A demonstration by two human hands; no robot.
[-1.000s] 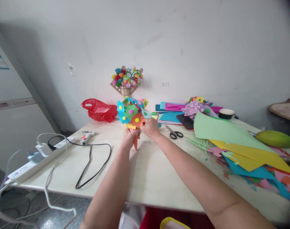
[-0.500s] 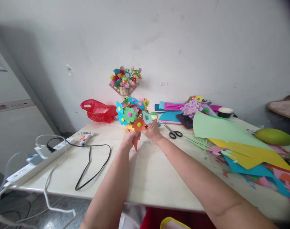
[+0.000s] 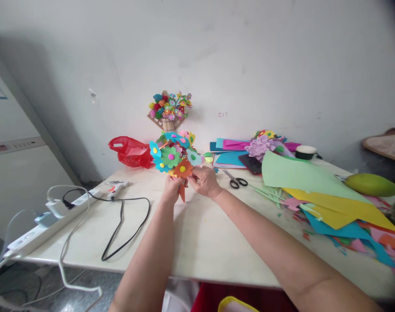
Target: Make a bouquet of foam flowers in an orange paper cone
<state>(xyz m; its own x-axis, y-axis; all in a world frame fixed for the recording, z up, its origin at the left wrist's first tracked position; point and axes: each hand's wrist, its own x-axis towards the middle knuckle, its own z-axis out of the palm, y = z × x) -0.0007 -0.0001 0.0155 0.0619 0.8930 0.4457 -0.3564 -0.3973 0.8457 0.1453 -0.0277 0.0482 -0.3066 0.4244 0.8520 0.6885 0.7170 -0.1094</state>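
A bouquet of craft flowers in blue, green, orange and yellow stands over the middle of the table, its pointed orange cone end downward. Closed around the base just under the blooms is my left hand. My right hand is at the bouquet's right side, fingers bent and pinched at the lower edge of the orange flower. What lies between those fingertips is mostly hidden. Scissors with black handles lie to the right of my right hand.
A white glue gun and power strip with cables lie left. Behind is a red plastic bag. Coloured sheets, scraps and a green-yellow fruit cover the right side. A flower basket hangs on the wall.
My right hand has come down from the flower heads to the orange flower's lower edge. The bouquet has shifted slightly left, with my left hand still around its base.
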